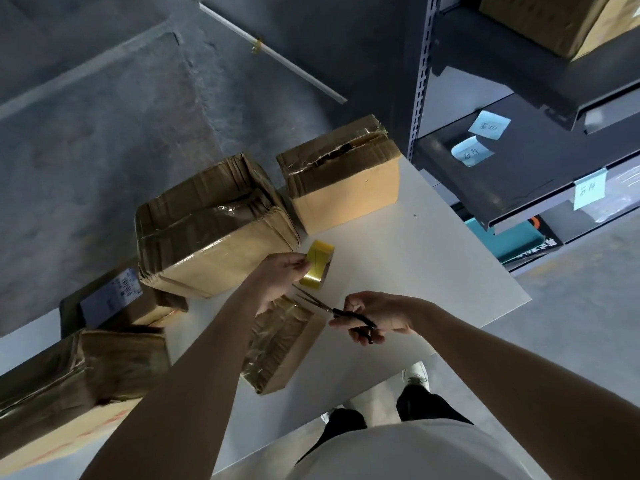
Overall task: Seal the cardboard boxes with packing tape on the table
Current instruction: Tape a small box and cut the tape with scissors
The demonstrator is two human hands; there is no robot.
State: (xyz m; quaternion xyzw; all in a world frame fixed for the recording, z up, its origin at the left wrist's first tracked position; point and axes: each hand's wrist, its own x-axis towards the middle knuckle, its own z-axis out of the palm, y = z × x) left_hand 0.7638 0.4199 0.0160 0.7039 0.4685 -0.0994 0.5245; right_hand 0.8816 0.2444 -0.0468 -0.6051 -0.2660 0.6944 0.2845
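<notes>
My left hand (277, 282) grips a yellow roll of packing tape (317, 263) above the white table (415, 258). My right hand (375, 317) holds black-handled scissors (341, 311) with the blades open, tips pointing at the tape just below the roll. A small cardboard box (280, 348) wrapped in glossy tape lies on the table under both hands. A larger taped box (211, 226) stands behind it to the left. Another box (341, 174) sits at the table's far edge with its top seam gaping.
A big taped box (69, 382) lies at the near left, and a dark parcel with a barcode label (110, 296) behind it. A dark metal shelf rack (519, 133) with blue paper notes and a carton stands to the right. Grey concrete floor surrounds the table.
</notes>
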